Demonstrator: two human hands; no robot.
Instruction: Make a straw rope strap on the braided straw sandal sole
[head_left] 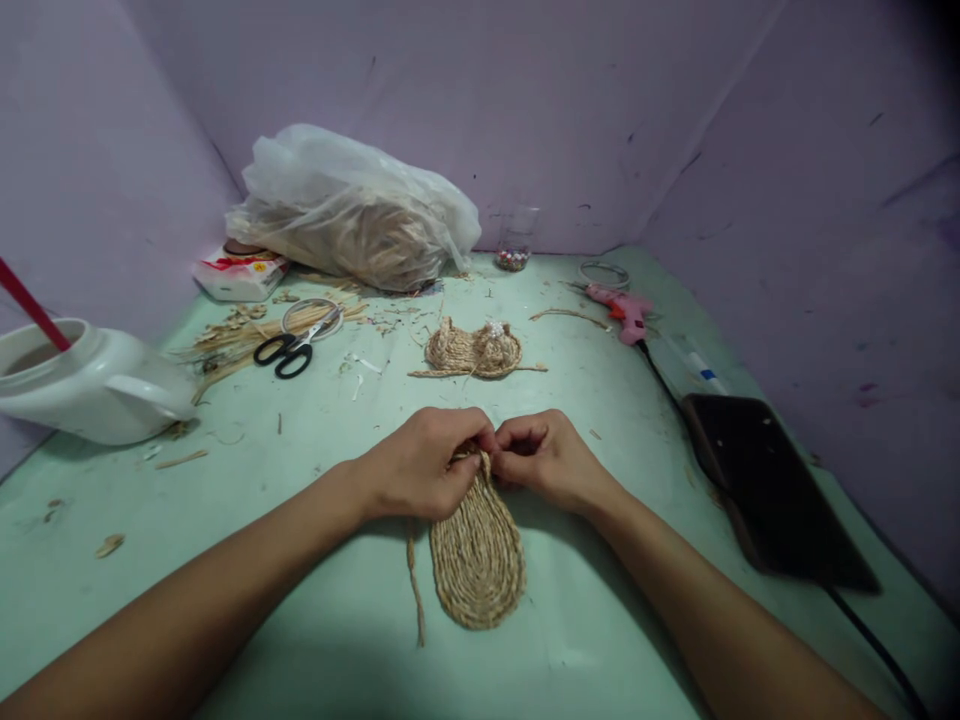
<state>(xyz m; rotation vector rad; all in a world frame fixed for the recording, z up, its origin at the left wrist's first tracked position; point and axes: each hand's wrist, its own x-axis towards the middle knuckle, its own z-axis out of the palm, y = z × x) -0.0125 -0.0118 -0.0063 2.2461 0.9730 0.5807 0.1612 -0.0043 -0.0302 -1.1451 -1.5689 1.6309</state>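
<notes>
A woven straw sole (480,560), oval and made of coiled braid, lies at the front middle of the table, its narrow end pointing away from me. My left hand (431,465) is closed on that narrow end, thumb on top. Beside it my right hand (551,460) pinches at the sole's far tip, fingertips touching those of my left hand; what exactly it pinches is too small to tell. A loose braid end (415,590) hangs out below my left hand. Farther back sits a smaller woven piece (474,350) with white beads on its right part.
Black-handled scissors (294,352) lie by straw strands (240,345) at the left, near a white pot (97,385). A plastic bag (360,215) and a bead cup (514,250) stand behind. At the right are a pink glue gun (626,310) and a black device (776,485).
</notes>
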